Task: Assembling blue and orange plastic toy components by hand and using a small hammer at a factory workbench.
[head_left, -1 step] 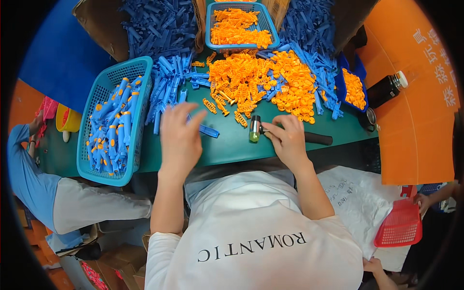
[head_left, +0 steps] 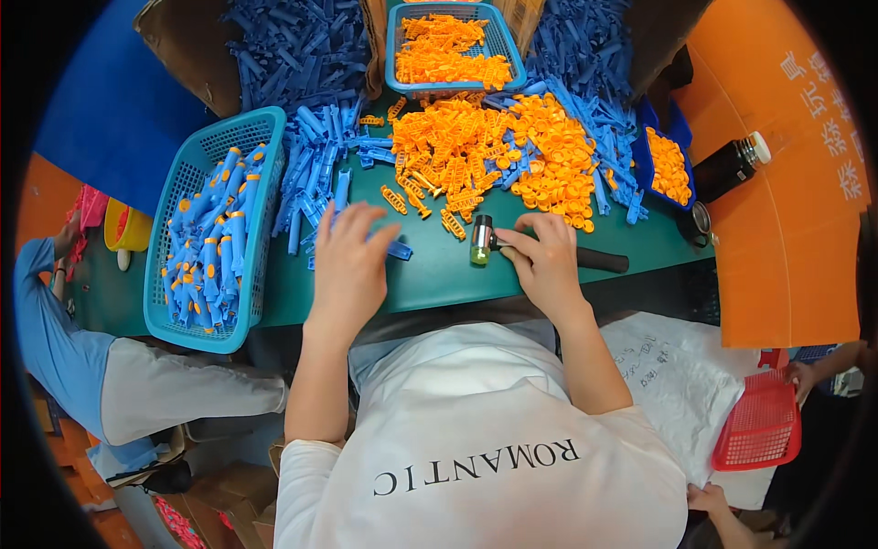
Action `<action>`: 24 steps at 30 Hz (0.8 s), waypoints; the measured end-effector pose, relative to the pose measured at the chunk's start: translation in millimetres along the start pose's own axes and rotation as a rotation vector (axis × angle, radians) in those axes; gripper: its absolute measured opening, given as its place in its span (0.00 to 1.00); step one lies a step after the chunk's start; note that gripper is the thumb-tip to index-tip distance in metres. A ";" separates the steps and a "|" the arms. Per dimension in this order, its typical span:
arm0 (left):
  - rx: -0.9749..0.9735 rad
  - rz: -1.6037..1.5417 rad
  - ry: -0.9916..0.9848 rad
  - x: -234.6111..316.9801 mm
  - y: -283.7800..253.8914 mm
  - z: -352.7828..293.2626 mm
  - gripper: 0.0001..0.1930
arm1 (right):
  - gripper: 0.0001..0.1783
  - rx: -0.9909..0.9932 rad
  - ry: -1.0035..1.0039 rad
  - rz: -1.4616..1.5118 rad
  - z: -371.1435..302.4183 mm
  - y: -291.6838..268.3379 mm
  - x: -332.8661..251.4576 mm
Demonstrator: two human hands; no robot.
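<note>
My left hand hovers over the green table with fingers spread, slightly blurred. Blue half-tube pieces lie just beyond it, and one blue piece shows beside its fingertips. My right hand has thumb and index finger pinched together; whatever is between them is too small or hidden to name. That hand covers the middle of a hammer with a shiny head, a yellow-green tip and a black grip. Orange ribbed pieces and round orange caps are heaped ahead of my hands.
A blue basket of blue tubes with orange ends stands left. Another basket holds orange pieces at the back, between blue heaps. A dark bottle and a small blue bin stand right. Co-workers flank me; one holds a red basket.
My left hand has shifted slightly right and toward me. The right hand and the hammer stay nearly in place. At the right, the red basket has moved a little.
</note>
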State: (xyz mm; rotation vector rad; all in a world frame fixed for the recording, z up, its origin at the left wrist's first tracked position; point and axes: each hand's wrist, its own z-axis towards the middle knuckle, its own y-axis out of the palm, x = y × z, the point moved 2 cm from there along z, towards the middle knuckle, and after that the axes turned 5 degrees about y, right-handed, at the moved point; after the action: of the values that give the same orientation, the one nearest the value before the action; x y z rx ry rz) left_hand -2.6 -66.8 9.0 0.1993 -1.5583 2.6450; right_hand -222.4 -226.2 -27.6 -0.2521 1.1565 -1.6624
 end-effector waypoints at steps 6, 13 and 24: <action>-0.070 -0.215 -0.019 14.8 32.5 1.0 0.16 | 0.18 -0.034 0.034 0.262 22.1 2.7 -20.2; 0.037 -0.239 -0.018 30.7 25.1 -14.2 0.17 | 0.12 0.006 0.082 0.109 33.3 39.4 -34.2; 0.345 -0.317 -0.116 26.4 51.1 -35.5 0.23 | 0.10 0.242 -0.130 0.349 26.2 52.6 -29.9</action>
State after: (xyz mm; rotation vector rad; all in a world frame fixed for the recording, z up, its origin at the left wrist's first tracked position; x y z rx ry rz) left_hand -37.7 -60.8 -48.5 0.5745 -0.9798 2.6553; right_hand -159.6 -215.5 -44.5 -0.0019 0.8377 -1.4358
